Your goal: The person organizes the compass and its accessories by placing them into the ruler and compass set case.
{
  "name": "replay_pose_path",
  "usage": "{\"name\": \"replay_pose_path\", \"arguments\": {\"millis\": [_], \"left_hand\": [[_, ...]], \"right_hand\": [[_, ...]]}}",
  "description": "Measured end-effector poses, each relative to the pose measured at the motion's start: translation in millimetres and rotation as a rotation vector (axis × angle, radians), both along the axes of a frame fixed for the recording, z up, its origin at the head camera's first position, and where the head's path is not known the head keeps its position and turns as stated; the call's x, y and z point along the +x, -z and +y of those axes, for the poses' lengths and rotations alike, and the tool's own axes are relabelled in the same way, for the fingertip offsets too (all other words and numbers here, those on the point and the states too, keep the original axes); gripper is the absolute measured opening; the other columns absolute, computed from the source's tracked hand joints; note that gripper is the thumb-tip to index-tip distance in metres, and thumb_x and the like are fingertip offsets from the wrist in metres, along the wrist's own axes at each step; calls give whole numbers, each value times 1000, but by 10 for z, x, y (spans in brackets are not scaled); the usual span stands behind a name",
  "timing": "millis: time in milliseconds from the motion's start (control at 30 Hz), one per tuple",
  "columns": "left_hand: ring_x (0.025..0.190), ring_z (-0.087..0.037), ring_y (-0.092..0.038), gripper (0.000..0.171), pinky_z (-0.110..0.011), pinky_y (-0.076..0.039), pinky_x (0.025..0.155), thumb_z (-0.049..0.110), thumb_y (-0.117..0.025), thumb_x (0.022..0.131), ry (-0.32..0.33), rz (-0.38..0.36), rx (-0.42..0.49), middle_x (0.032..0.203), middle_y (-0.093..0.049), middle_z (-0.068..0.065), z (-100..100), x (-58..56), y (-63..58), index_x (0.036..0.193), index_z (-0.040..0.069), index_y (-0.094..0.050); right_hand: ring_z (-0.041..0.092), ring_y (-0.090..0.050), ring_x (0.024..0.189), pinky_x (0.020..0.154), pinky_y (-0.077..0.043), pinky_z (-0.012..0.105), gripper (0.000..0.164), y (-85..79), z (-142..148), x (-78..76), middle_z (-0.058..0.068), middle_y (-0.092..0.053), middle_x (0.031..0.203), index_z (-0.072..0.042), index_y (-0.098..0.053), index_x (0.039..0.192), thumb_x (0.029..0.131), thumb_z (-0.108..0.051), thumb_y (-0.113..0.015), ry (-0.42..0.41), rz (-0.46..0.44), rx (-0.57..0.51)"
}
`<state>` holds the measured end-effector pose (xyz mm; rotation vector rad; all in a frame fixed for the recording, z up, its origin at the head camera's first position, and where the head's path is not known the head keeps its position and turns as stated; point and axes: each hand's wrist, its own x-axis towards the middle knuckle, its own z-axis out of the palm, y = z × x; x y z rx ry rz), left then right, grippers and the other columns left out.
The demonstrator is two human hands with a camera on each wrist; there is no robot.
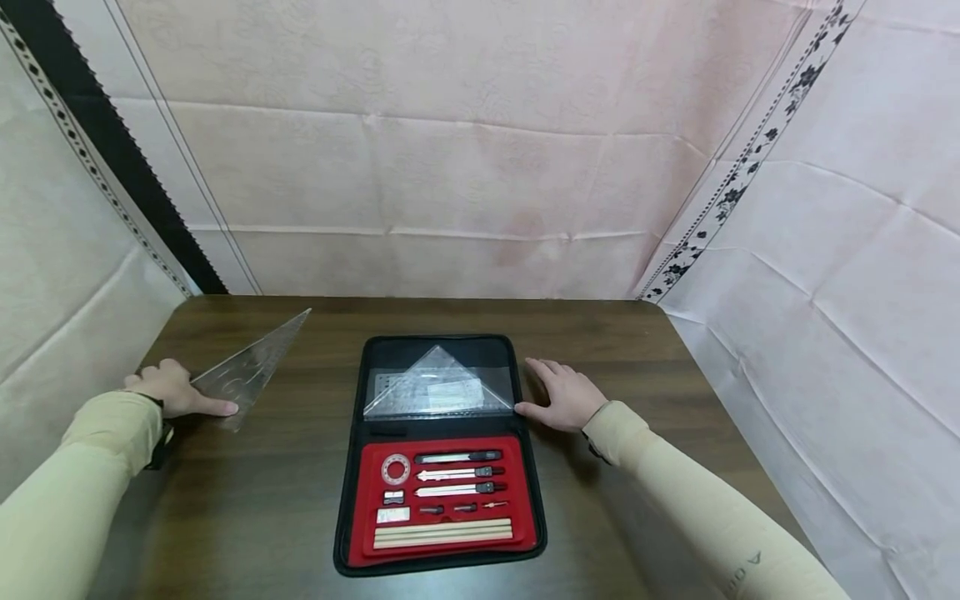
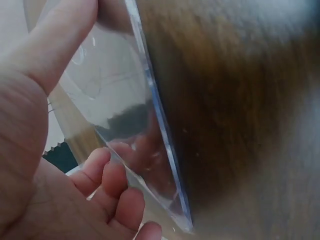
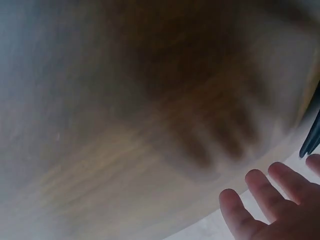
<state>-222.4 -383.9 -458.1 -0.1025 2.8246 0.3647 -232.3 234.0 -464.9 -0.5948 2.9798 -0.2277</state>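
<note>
My left hand (image 1: 174,390) pinches a clear plastic set square (image 1: 258,367) at the left of the table, its long tip pointing away to the upper right. In the left wrist view the thumb (image 2: 55,40) presses one face of the set square (image 2: 120,80), with the fingertips near its far edge. A black zip case (image 1: 347,492) lies open in the middle. Another clear set square (image 1: 435,385) sits in its lid pocket. My right hand (image 1: 566,396) is beside the lid's right edge, fingers spread and holding nothing, thumb tip right at the edge.
The case's red tray (image 1: 450,562) holds compasses (image 1: 459,473), pencils (image 1: 442,533), a round white ring (image 1: 396,469), an eraser (image 1: 393,515), a sharpener (image 1: 393,497) and small metal parts. White cloth walls (image 1: 450,183) enclose the wooden table (image 1: 615,500) at the back and sides.
</note>
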Motion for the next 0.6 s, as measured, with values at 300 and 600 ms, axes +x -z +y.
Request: {"name": "replay_pose_path", "arguments": {"millis": [300, 600], "left_hand": [[95, -66, -38, 126, -66, -38, 79, 82, -68, 57, 0, -65, -39, 98, -34, -50, 53, 15, -37, 106, -29, -31], [93, -65, -42, 124, -63, -40, 76, 78, -73, 56, -43, -53, 34, 94, -38, -45, 99, 49, -45, 107, -25, -28]], "right_hand": [[31, -36, 135, 106, -31, 54, 89, 49, -80, 58, 10, -38, 150, -30, -36, 150, 77, -79, -51, 1, -78, 79], [31, -33, 136, 106, -32, 53, 88, 69, -72, 72, 9, -35, 152, -31, -38, 149, 77, -80, -51, 16, -90, 60]]}}
